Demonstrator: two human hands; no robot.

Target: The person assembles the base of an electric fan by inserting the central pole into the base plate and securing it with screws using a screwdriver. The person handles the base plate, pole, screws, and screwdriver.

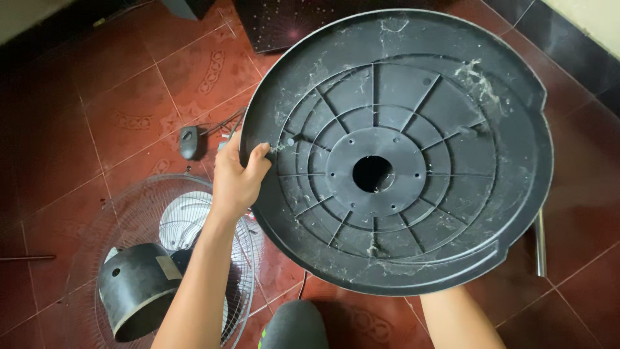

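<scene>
Above the floor, hands grip fan base (dusty).

A wire fan grille lies on the red tiled floor. A black motor housing rests on the grille. A small black plug sits just beyond the grille.

The red patterned tile floor is carrying a round wire fan guard, a black cylindrical plastic motor housing lying on that guard, a small dark plug with cord, and a metal tube.
</scene>
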